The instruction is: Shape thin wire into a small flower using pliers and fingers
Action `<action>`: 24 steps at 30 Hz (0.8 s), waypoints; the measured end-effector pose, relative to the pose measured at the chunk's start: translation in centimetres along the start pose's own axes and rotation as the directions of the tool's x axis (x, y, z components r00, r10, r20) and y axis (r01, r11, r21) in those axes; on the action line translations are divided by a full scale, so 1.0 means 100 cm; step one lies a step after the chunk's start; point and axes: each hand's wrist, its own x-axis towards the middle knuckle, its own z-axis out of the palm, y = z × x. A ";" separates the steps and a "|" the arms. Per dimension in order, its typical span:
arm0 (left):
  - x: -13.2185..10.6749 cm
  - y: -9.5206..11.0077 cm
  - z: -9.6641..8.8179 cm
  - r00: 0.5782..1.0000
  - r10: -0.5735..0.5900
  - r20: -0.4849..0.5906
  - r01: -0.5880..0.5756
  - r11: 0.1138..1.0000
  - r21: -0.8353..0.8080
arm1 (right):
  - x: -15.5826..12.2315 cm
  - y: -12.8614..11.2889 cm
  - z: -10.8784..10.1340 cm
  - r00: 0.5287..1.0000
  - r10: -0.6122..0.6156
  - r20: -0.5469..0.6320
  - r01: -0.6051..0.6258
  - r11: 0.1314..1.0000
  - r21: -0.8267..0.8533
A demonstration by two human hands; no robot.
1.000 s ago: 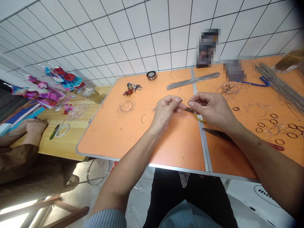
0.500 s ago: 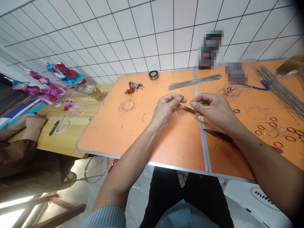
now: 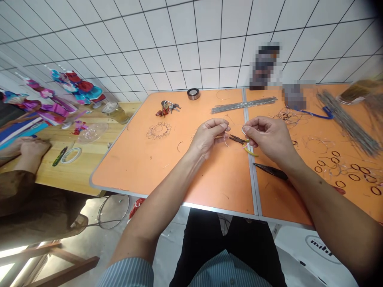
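Observation:
My left hand (image 3: 211, 136) pinches a thin wire (image 3: 226, 140) between thumb and fingers, and a curved end of it hangs below the fingertips. A short way to the right, my right hand (image 3: 265, 135) is closed in a pinch at what looks like a thin wire too, its far part hard to make out. Under and between the hands lie pliers with yellow-green handles (image 3: 250, 152). Dark pointed pliers (image 3: 271, 170) rest by my right wrist, partly hidden under the forearm. A flower-shaped wire ring (image 3: 158, 130) lies on the orange table to the left.
Keys (image 3: 170, 107), a roll of black tape (image 3: 193, 94) and a bundle of straight wires (image 3: 243, 105) lie toward the wall. More wires (image 3: 348, 123) and several dark rings (image 3: 354, 177) are at right. Another person's hands (image 3: 34, 147) rest on the wooden table (image 3: 74, 175).
My hands have drawn slightly apart. The wire loop that spanned between them is now seen mostly as a curved end below my left fingers. The view has shifted a little.

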 end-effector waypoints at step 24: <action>-0.002 -0.002 0.002 0.996 -0.015 0.083 0.017 1.000 -0.024 | -0.001 -0.003 0.000 0.998 0.005 0.069 0.002 0.995 -0.101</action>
